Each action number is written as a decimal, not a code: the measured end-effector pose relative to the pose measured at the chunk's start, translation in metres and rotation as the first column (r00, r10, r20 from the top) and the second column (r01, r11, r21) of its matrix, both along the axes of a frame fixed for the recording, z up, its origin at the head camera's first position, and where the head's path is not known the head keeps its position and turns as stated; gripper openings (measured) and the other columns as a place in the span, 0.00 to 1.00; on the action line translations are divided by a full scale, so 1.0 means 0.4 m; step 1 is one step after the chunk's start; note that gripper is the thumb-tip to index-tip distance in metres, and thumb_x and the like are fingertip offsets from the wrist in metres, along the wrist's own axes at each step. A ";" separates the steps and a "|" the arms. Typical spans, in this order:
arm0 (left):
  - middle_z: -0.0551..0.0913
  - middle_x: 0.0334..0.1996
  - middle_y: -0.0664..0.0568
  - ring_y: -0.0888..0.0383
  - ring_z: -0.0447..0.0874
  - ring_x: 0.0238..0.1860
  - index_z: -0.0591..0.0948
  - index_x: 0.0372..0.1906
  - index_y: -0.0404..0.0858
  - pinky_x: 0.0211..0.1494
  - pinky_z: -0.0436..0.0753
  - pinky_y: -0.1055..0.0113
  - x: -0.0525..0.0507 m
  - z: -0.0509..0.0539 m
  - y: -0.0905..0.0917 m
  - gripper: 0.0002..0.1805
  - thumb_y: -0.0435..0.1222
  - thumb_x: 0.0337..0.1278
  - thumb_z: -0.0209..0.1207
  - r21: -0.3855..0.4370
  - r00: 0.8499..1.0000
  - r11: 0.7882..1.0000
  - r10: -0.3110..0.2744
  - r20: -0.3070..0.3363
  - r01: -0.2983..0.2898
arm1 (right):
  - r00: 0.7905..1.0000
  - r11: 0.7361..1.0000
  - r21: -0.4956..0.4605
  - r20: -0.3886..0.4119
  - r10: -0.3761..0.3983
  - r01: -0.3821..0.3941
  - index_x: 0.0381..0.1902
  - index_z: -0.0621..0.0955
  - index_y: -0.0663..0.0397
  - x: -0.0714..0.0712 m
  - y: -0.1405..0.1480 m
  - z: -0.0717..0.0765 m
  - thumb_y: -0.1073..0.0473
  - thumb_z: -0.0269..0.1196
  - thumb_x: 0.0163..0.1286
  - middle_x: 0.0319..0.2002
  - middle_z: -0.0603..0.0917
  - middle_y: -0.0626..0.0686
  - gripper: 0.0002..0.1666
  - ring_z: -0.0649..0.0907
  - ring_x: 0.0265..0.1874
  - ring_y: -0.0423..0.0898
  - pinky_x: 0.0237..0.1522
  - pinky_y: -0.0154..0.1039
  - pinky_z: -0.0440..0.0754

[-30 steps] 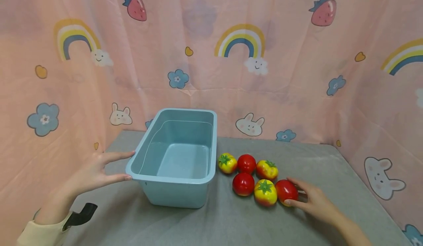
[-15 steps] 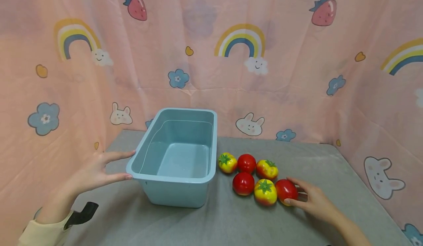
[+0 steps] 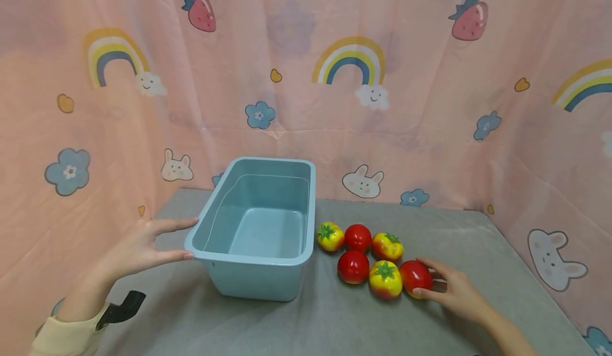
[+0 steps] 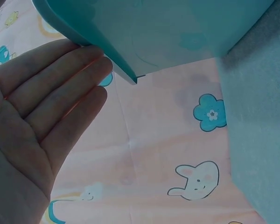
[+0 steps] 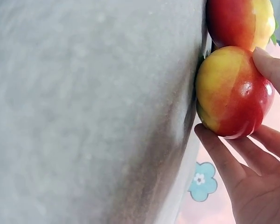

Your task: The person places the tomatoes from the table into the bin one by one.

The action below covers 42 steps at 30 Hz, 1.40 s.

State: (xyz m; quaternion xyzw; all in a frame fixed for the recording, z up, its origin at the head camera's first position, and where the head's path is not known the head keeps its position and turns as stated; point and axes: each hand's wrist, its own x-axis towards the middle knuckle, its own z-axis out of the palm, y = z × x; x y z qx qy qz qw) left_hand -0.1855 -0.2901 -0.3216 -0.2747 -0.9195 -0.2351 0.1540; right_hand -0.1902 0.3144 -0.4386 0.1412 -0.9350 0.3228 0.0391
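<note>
A light blue plastic basin (image 3: 260,271) stands on the grey table, with nothing inside it. At its left rim my left hand (image 3: 131,249) touches the edge with fingertips and thumb held out straight. In the left wrist view those fingers (image 4: 70,77) lie extended by the rim. My right hand (image 3: 454,289) holds a red toy tomato (image 3: 415,277) between thumb and fingers at the right end of the group. That tomato (image 5: 233,91) shows a yellow side in the right wrist view, next to another one (image 5: 233,21). It appears to rest on the table.
Right of the basin sit several more toy tomatoes: a yellow one with a green leaf top (image 3: 384,280), red ones such as the front-left tomato (image 3: 353,267), and others behind. A pink patterned curtain (image 3: 306,106) hangs around the grey table (image 3: 334,324).
Both hands, the basin and the tomatoes keep their places. Only the head view has shifted very slightly.
</note>
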 end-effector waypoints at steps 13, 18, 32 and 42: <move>0.84 0.52 0.54 0.62 0.80 0.53 0.80 0.58 0.44 0.50 0.79 0.47 0.001 0.001 0.002 0.32 0.47 0.42 0.72 -0.003 1.000 1.000 0.005 0.014 -0.005 | 0.998 0.998 0.021 0.014 -0.066 0.065 0.62 0.71 0.61 0.000 0.010 0.046 0.44 0.71 0.54 0.56 0.77 0.67 0.43 0.82 0.45 0.57 0.41 0.46 0.84; 0.84 0.52 0.54 0.60 0.80 0.53 0.80 0.58 0.45 0.50 0.79 0.52 0.002 0.003 0.002 0.32 0.47 0.43 0.72 -0.017 0.999 1.000 0.025 0.020 -0.025 | 0.998 0.998 0.035 -0.031 -0.053 0.054 0.62 0.71 0.61 -0.001 0.006 0.074 0.45 0.71 0.54 0.56 0.77 0.66 0.43 0.81 0.46 0.59 0.41 0.47 0.84; 0.82 0.53 0.55 0.63 0.78 0.55 0.79 0.59 0.47 0.53 0.76 0.47 0.007 0.003 0.002 0.32 0.49 0.44 0.71 0.009 0.996 0.999 0.053 0.078 -0.054 | 0.985 0.999 0.040 -0.167 0.037 -0.031 0.62 0.72 0.60 -0.022 -0.042 0.131 0.45 0.72 0.53 0.55 0.79 0.62 0.43 0.83 0.45 0.58 0.40 0.46 0.84; 0.82 0.54 0.54 0.57 0.79 0.55 0.78 0.60 0.46 0.53 0.76 0.45 0.003 -0.005 -0.002 0.33 0.48 0.44 0.71 0.016 0.995 0.998 0.052 0.087 -0.054 | 0.974 0.995 0.044 -0.205 0.098 -0.091 0.62 0.73 0.58 -0.039 -0.078 0.174 0.47 0.72 0.54 0.54 0.81 0.60 0.41 0.83 0.45 0.55 0.40 0.45 0.84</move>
